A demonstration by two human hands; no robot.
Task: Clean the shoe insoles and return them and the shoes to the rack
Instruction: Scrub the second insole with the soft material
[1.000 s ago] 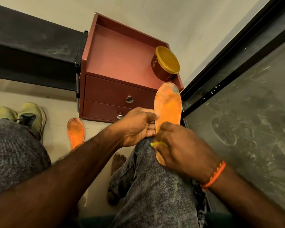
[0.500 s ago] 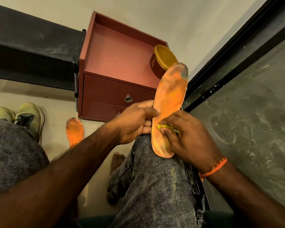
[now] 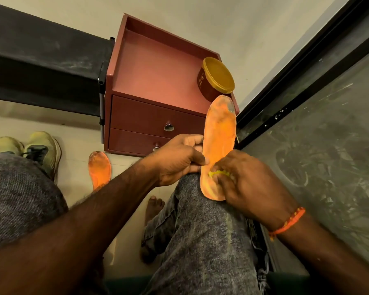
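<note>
Held insole: an orange insole (image 3: 219, 133) stands lengthwise on the person's right knee (image 3: 200, 209), its heel end on the grey denim and its toe end pointing up and away, with a grey smudge near the toe.
Left hand: the left hand (image 3: 177, 158) grips the insole's left edge near the middle, thumb on the face and fingers curled behind it.
Right hand: the right hand (image 3: 249, 179) is curled over the lower part of the insole and pinches a small yellow-green cleaning piece (image 3: 218, 173) against the orange face; most of that piece is hidden under the fingers, so what it is cannot be told.
Second insole: another orange insole (image 3: 99, 169) lies flat on the pale floor (image 3: 77, 184), between the knees and just in front of the cabinet.
Shoes: a pair of yellow-green shoes (image 3: 30, 147) stands on the floor at the left, partly hidden behind the left knee.
Cabinet: a reddish-brown cabinet (image 3: 158, 81) with two drawers stands against the wall; a brown tub with a yellow lid (image 3: 216, 78) rests on its top at the right corner, just beyond the held insole's toe.
Wrist: an orange thread band (image 3: 288, 222) circles the right wrist.
</note>
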